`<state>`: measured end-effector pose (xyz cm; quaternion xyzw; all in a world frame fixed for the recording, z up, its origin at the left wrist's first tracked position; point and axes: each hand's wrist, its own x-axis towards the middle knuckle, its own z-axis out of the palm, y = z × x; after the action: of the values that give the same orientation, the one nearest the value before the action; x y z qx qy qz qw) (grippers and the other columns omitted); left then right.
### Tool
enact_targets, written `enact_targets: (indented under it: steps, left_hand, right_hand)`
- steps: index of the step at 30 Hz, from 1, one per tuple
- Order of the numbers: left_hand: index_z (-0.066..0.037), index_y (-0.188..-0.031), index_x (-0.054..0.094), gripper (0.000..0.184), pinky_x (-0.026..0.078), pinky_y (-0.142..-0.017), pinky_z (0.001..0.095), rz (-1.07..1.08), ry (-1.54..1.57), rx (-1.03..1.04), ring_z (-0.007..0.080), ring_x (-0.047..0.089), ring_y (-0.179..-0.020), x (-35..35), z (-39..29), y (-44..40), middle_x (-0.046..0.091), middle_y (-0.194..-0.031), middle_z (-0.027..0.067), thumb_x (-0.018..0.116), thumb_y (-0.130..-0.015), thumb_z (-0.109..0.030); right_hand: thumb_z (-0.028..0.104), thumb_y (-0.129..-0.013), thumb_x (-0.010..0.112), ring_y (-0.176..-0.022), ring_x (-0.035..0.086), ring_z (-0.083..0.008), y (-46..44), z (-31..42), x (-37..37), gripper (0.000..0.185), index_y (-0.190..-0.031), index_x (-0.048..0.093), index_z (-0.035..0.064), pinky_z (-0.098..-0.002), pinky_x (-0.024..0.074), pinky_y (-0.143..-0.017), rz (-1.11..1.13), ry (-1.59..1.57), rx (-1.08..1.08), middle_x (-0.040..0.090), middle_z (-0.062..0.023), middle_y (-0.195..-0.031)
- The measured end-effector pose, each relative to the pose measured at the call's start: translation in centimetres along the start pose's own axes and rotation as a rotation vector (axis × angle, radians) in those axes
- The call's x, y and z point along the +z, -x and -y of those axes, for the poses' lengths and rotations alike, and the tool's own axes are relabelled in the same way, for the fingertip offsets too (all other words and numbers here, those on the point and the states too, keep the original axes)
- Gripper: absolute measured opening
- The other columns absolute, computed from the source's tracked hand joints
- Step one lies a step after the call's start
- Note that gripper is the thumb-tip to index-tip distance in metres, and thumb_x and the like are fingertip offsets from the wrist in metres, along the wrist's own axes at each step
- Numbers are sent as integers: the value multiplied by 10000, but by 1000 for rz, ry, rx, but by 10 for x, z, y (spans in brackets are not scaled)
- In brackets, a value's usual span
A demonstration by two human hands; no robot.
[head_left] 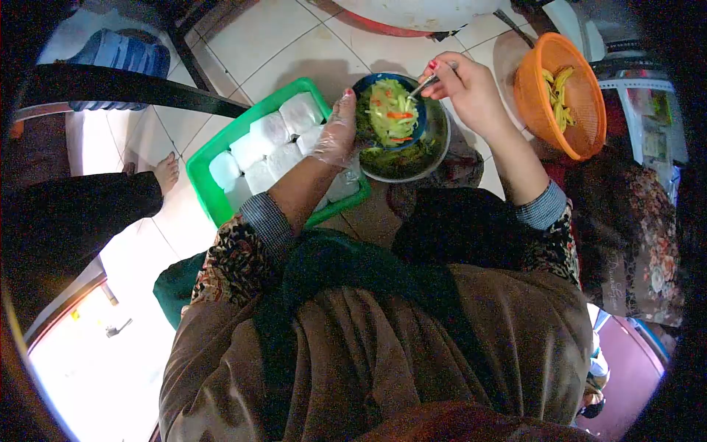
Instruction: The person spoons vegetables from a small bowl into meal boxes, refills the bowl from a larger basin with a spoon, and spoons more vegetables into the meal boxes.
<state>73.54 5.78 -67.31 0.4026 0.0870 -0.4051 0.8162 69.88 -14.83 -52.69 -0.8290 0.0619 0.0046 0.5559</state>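
My left hand (337,136), in a clear plastic glove, holds the left side of a dark blue bowl (423,127). Shredded green vegetables with orange-red strips (389,112) fill the bowl. Bare, my right hand (458,87) pinches the handle of a metal spoon (421,90), whose tip touches the vegetables. Beneath the bowl is a round metal pan (440,156) with darker greens in it. A green tray (202,180) of white wrapped packets (269,131) lies just left of my left hand.
An orange basket (524,92) with yellow-green pieces stands on the tiled floor (276,55) at the right. Black bars (140,85) cross the upper left. Another person's foot (167,172) rests at the left. A large white container (420,11) is at the top.
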Motion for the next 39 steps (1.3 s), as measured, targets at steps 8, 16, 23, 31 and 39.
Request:
enact_targets:
  steps: [8,16,23,31,39]
  left_hand:
    - [-51,-1288,434,611,423,-992,397,68,39,5,237,533,-1136,45,-34,38,523,-1264,118,305,-943,-539]
    - [-93,-1263,475,634,448,-951,396,37,110,-69,224,545,-1122,90,-69,71,551,-1242,79,296,-919,-595]
    - [-77,-1226,523,723,489,-814,315,-149,-133,-29,179,596,-986,193,-130,167,608,-1141,62,350,-862,-678]
    - [-90,-1303,390,603,466,-900,378,32,-39,30,205,537,-1102,333,-197,269,509,-1242,74,396,-917,-553]
    - [-64,-1280,451,603,376,-1020,366,457,-221,22,209,505,-1167,512,-271,407,527,-1273,67,282,-949,-539]
  right_hand:
    - [64,-945,446,-784,659,-161,32,54,-24,171,-942,573,-50,-255,527,-692,-184,449,-443,657,-116,-891]
    - [39,-797,603,-789,643,-271,76,109,-20,99,-894,615,32,-355,520,-701,-209,520,-726,660,-110,-880]
    - [36,-869,516,-802,654,-266,115,221,-47,99,-856,599,-16,-329,514,-700,-247,430,-632,665,-150,-876]
    - [48,-859,530,-754,652,-261,217,404,-166,84,-823,598,12,-321,514,-661,-597,402,-590,657,-141,-814]
    - [95,-863,558,-764,616,-239,325,532,-237,99,-844,622,21,-323,490,-689,-634,210,-375,623,-117,-847]
